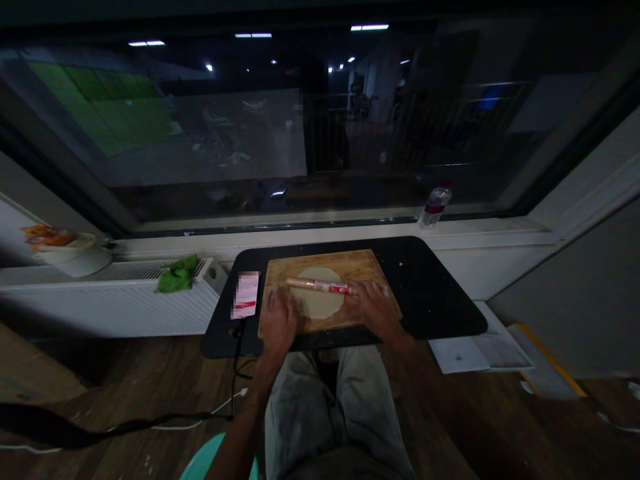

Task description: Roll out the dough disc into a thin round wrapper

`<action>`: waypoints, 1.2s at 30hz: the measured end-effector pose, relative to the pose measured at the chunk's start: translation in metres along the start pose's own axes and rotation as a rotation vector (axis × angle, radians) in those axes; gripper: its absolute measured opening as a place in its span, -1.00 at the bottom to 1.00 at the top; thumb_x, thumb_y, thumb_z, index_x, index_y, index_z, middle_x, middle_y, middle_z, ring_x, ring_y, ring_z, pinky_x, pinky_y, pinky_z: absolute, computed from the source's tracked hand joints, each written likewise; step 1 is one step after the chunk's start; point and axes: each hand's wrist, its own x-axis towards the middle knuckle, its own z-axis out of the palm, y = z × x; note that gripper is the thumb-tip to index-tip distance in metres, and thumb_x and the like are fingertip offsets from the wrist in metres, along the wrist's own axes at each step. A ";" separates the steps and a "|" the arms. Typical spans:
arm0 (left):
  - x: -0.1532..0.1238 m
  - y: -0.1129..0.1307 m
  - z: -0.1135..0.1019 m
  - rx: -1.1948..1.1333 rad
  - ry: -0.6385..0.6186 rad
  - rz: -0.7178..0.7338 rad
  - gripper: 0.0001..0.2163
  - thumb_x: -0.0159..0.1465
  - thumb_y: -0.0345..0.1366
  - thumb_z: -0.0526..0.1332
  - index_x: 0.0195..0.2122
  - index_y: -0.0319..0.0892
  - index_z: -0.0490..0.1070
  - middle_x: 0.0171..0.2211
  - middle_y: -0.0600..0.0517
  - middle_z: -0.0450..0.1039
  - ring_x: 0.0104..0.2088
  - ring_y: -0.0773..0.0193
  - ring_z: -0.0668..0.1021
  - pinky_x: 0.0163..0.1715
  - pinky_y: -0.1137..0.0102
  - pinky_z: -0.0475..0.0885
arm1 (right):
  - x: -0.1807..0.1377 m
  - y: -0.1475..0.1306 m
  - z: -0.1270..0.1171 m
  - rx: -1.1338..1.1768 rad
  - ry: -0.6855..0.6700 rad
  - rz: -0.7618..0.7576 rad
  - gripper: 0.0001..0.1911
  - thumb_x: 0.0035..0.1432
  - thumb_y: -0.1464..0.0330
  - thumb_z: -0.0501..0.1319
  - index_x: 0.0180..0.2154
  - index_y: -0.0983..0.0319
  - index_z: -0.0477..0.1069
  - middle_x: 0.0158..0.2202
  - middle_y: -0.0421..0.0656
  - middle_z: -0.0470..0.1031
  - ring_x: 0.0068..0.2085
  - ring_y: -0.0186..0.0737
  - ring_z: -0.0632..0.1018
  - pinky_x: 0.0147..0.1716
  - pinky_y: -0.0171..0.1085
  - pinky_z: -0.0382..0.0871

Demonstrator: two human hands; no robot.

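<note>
A round flat sheet of pale dough (pixel 320 300) lies on a wooden cutting board (pixel 360 263) on a small black table (pixel 430 287). A rolling pin (pixel 320 285) with a red label lies across the dough. My left hand (pixel 278 319) rests flat with fingers stretched toward the pin's left end. My right hand (pixel 374 305) lies flat by the pin's right end, fingertips touching it. Neither hand wraps around the pin.
A phone (pixel 246 294) lies at the table's left with a cable hanging down. A green cloth (pixel 176 275) sits on the white radiator, a bowl (pixel 70 252) further left. A water bottle (pixel 435 205) stands on the windowsill. Papers (pixel 480 352) lie on the floor at right.
</note>
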 end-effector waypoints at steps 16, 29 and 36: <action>0.030 -0.010 0.044 -0.076 -0.362 0.376 -0.30 0.60 0.04 0.16 0.59 -0.33 0.16 0.58 -0.45 0.24 0.66 -0.25 0.17 0.60 -0.24 0.20 | 0.020 0.042 0.005 0.068 0.026 0.132 -0.52 0.64 0.37 0.02 0.45 0.20 0.38 0.33 0.09 0.58 0.26 0.12 0.53 0.16 -0.04 0.33; 0.070 -0.011 0.028 -0.114 -0.366 0.382 -0.17 0.52 0.12 0.27 0.64 -0.26 0.11 0.62 -0.39 0.17 0.67 -0.27 0.15 0.61 -0.24 0.15 | 0.040 0.075 -0.001 0.111 -0.036 0.104 -0.51 0.63 0.37 0.04 0.44 0.20 0.44 0.29 0.09 0.60 0.25 0.09 0.57 0.23 -0.04 0.38; 0.087 0.018 0.014 -0.165 -0.057 0.161 -0.56 0.66 -0.12 -0.02 0.37 -0.17 0.47 0.39 -0.23 0.52 0.54 -0.10 0.41 0.57 -0.11 0.31 | 0.076 0.075 0.007 0.305 -0.158 -0.237 -0.55 0.62 0.38 0.13 0.41 0.14 0.50 0.34 0.02 0.60 0.39 0.02 0.53 0.46 0.07 0.33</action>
